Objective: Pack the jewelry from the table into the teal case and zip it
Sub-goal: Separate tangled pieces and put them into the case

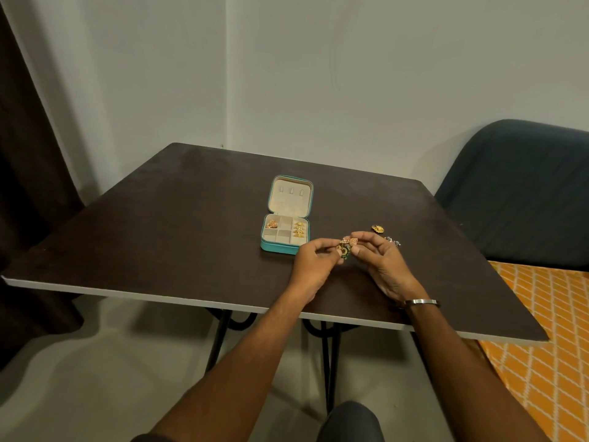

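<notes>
The teal case [276,247] lies open on the dark table [159,237], its lid flat behind it. Gold pieces [299,229] fill its right compartment and a rose-gold piece [272,223] sits in the top left one. Just right of the case, my left hand [314,261] and my right hand [382,260] meet above the table. Between their fingertips they pinch a small cluster of jewelry [346,247]: a gold and green ring-shaped earring and a pinkish leaf-shaped piece. A gold flower piece [378,229] and a silvery piece [392,241] lie on the table behind my right hand.
A dark blue chair [522,193] stands at the table's right side, over an orange patterned mat [548,330]. A dark curtain [25,154] hangs at the left. Grey walls stand behind the table. My knee [350,422] shows below the table's front edge.
</notes>
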